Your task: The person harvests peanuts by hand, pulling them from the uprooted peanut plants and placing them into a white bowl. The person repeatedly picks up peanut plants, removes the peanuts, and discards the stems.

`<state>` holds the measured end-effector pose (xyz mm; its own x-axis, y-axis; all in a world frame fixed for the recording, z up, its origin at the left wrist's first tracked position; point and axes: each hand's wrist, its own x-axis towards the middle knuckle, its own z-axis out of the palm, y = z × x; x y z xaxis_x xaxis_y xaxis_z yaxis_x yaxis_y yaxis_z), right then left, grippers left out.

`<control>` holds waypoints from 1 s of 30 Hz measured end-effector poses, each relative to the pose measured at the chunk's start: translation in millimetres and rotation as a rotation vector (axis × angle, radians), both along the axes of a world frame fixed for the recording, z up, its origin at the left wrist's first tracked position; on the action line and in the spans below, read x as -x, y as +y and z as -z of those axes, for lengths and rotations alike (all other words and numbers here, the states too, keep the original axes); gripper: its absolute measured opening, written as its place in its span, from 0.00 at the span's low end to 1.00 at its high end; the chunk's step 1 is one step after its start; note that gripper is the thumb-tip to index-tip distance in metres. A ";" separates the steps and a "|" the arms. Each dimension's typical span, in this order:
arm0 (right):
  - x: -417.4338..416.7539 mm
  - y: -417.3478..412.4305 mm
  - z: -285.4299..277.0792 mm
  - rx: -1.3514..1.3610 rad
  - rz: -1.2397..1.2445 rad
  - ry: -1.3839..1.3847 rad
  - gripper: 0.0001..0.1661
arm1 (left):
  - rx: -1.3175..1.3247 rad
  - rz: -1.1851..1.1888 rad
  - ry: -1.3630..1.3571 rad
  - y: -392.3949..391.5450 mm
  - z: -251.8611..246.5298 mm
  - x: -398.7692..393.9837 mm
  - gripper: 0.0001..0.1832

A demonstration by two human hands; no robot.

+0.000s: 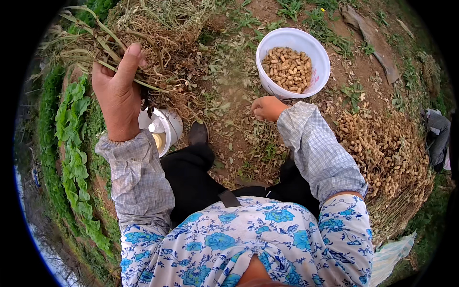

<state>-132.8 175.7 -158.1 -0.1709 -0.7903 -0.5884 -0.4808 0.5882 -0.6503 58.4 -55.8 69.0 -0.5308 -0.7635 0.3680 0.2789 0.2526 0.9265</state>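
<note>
My left hand (120, 88) is raised at the left and grips a bundle of dried peanut plant stems (102, 45), thumb across them. Roots and withered leaves hang off the bundle beyond the palm. My right hand (269, 108) is just below the near rim of a white plastic bucket (320, 80), its fingers curled inward. Whether anything sits in those fingers is hidden. Loose unshelled peanuts (288, 70) cover the bottom of the bucket.
A smaller white bucket (174, 127) holding bottles stands beside my boot (198, 132). On my right lies a heap of peanut plants with pods (383, 154). Dried vines (172, 25) are piled at the far left. Leafy green crops (77, 136) grow in a row.
</note>
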 end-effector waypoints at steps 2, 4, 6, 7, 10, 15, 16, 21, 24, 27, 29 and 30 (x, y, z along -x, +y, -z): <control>-0.3 7.0 62.9 -0.111 -0.106 0.265 0.14 | 0.029 0.012 -0.081 -26.2 -5.8 23.3 0.21; 0.7 6.2 92.2 -0.139 -0.131 0.415 0.14 | -0.025 0.030 -0.202 -63.0 -2.3 56.4 0.19; -14.5 -2.0 96.5 -0.050 -0.094 0.442 0.15 | 0.079 -0.026 -0.389 -80.1 -17.9 78.1 0.30; -15.3 -3.4 109.1 -0.050 -0.086 0.471 0.15 | 0.136 -0.056 -0.488 -88.1 -10.4 101.1 0.35; -19.6 -6.8 140.2 -0.077 -0.129 0.559 0.17 | 0.198 -0.207 -0.782 -122.4 19.1 159.1 0.38; -35.9 -10.2 169.6 -0.116 -0.052 0.749 0.09 | 0.493 0.002 -0.726 -140.6 45.5 169.6 0.40; -39.3 -12.6 170.3 -0.124 -0.051 0.754 0.09 | 0.548 -0.038 -0.778 -144.6 56.9 162.3 0.41; -36.4 -15.3 168.6 -0.176 -0.066 0.544 0.12 | 0.396 0.350 -0.832 -75.9 59.4 101.7 0.27; -38.5 -0.8 164.7 -0.044 0.157 0.394 0.15 | 0.511 0.659 -1.024 -18.6 34.4 49.0 0.31; -44.7 3.1 148.9 -0.023 0.222 0.277 0.12 | 0.447 0.704 -1.056 32.0 26.8 9.1 0.30; -46.7 2.9 118.8 0.064 0.182 0.112 0.12 | 0.399 0.708 -1.138 54.4 23.1 -4.1 0.28; -52.6 1.0 99.2 0.059 0.236 0.079 0.15 | 0.377 0.652 -1.124 65.5 23.7 -9.6 0.27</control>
